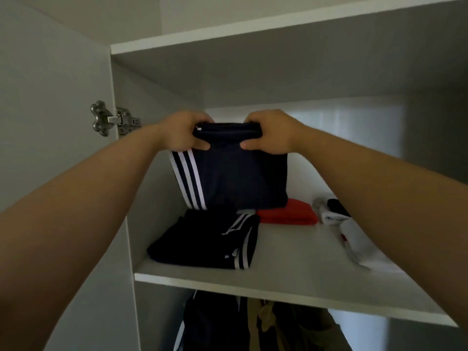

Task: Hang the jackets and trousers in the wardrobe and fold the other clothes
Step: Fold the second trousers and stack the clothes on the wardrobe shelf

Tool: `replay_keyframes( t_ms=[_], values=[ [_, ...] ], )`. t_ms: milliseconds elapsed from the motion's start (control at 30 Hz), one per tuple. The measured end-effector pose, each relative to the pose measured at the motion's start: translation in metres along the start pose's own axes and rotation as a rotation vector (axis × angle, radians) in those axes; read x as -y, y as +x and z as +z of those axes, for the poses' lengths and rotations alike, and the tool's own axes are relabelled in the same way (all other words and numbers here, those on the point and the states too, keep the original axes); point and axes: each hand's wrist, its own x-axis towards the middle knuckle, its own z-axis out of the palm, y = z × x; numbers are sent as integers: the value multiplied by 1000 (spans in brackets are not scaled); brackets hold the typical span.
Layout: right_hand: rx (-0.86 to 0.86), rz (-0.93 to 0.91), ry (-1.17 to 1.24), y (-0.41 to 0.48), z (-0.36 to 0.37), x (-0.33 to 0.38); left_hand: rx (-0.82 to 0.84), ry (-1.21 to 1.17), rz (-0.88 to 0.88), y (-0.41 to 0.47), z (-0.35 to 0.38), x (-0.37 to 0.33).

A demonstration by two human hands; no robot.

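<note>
- Head view: my left grip (186, 133) and right grip (271, 133) are both raised into the upper compartment of the white wardrobe (278, 72). Each has its fingers curled over, and its thumb under, the rolled top edge of a dark navy fabric garment with three white side stripes (235, 178).
- The two grips pinch that edge at its two corners, near each other, and the garment hangs flat below them.
- Directly below the grips, its lower edge reaches the far side of a folded dark navy striped garment (207, 244) lying on the white shelf (291, 277). I cannot tell whether they touch.
- Below and right of the right grip, a folded red cloth (288, 214) lies on the shelf, partly behind the hanging garment.
- Further right, under my right forearm, lie white socks (359, 249) and a black sock (338, 206).
- Left of the left grip, a metal hinge (114, 120) sits on the open white door (50, 97).
- Well below both grips, under the shelf, dark and tan clothes (215, 323) hang.
</note>
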Motion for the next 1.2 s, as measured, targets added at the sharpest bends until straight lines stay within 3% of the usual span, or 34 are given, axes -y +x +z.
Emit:
replay_keyframes(
  t_ms=[100, 200, 367, 567, 667, 800, 900, 1067, 1200],
  values=[
    [-178, -120, -147, 10, 48, -5, -249, 132, 80, -9, 40, 25],
    [-173, -183, -246, -7, 119, 0, -316, 240, 33, -54, 108, 51],
    [160, -191, -245, -63, 226, 15, 70, 327, -183, -119, 194, 80],
    [241, -170, -50, -74, 216, 11, 348, 424, -267, -99, 175, 55],
    [107, -141, -32, -90, 197, -7, 292, 283, -209, -82, 173, 14],
    [-101, 115, -97, -118, 158, -57, 91, 145, 18, -55, 202, -58],
    [-158, 383, -187, -149, 119, -108, 107, 53, 79, -26, 236, -106],
    [88, 746, -469, -219, 66, -181, 265, -195, 203, 21, 294, -181],
    [371, 1046, -449, -261, 61, -204, 348, -300, 256, 47, 331, -233]
  ],
)
